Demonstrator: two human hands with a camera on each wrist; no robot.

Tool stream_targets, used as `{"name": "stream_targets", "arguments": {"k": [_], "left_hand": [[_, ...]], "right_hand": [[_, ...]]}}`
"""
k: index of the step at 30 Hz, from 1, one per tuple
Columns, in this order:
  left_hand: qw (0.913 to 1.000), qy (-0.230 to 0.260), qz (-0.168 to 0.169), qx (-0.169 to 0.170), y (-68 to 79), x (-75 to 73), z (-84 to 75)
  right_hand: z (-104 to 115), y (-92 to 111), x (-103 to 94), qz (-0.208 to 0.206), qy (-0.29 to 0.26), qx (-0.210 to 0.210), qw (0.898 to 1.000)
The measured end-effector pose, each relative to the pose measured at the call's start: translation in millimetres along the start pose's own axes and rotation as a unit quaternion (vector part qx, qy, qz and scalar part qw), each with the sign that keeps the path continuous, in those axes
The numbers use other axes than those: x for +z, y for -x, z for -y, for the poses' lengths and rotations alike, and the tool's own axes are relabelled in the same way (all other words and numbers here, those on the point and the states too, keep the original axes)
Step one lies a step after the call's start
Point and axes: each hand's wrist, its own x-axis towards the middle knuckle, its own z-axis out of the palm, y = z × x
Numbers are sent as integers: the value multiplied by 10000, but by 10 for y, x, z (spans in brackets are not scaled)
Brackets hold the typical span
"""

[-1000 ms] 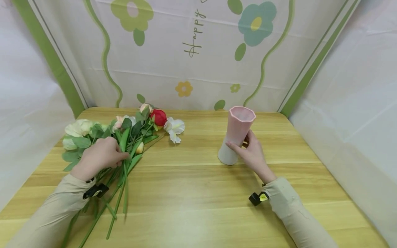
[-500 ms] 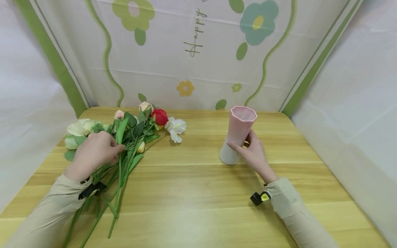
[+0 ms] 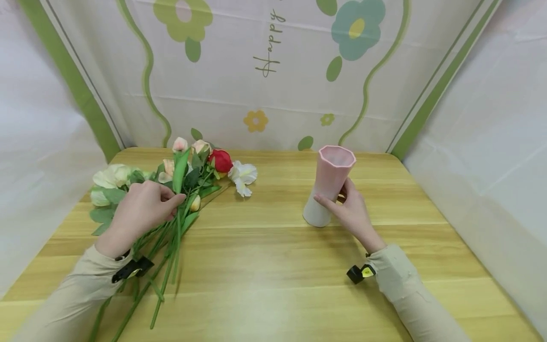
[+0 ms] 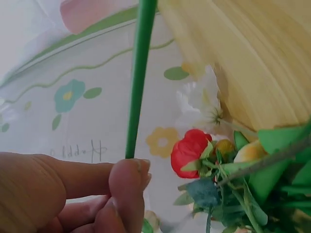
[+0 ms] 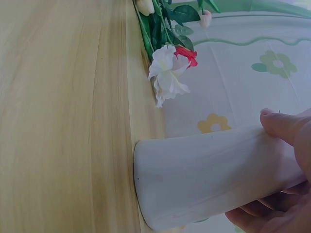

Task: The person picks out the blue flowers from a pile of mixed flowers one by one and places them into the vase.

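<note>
Between thumb and fingers, my left hand (image 3: 143, 209) pinches the green stem (image 4: 141, 73) of a pink tulip (image 3: 180, 144). The bud and its long leaf rise above the hand, over the other flowers. Under and beside that hand lies a loose bunch with a red rose (image 3: 221, 161), a white ruffled flower (image 3: 243, 177), pale cream blooms (image 3: 112, 176) and a yellowish bud (image 3: 195, 203). My right hand (image 3: 352, 211) grips a pink-and-white vase (image 3: 331, 178) around its middle, thumb on the near side. The vase stands upright on the table, mouth up.
Green stems (image 3: 128, 313) trail toward the front left of the wooden table (image 3: 265, 275). Behind the table's back edge hangs a white cloth (image 3: 222, 66) printed with flowers. White sheets (image 3: 483, 142) close off both sides.
My left hand has moved left, then back right, with the tulip stem in its pinch. The pink bud has risen above the bunch. My right hand stays on the vase.
</note>
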Motion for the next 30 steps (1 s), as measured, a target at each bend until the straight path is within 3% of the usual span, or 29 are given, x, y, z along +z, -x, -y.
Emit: {"name": "stream_targets", "arguments": {"k": [6, 12, 30], "left_hand": [[9991, 218, -141, 336, -23, 154, -143], [9970, 392, 235, 628, -76, 405, -270], [9935, -145, 425, 1044, -212, 925, -591]], "right_hand": [[-20, 8, -22, -49, 44, 43, 10000], [-39, -14, -14, -28, 98, 8, 9999], [-34, 5, -5, 17, 50, 11, 10000]]}}
